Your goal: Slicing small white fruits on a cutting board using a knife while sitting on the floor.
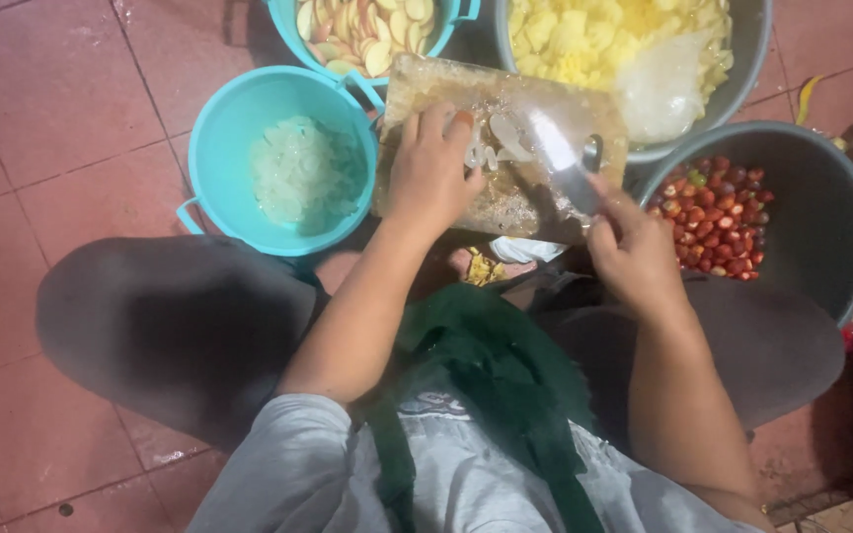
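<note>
A wet wooden cutting board [417,94] lies in front of me with pale translucent fruit pieces [501,138] on it. My left hand [431,173] rests on the board, fingers curled over the pieces. In my right hand [634,247] is a knife [565,158], its blurred blade angled over the board beside the pieces.
A teal bucket [214,148] at left holds pale translucent pieces. Another teal bucket [283,25] behind holds apple slices. A grey basin [752,39] has yellow fruit chunks and ice. A dark bucket [821,207] at right holds small red fruits. Red tiled floor [41,118] surrounds me.
</note>
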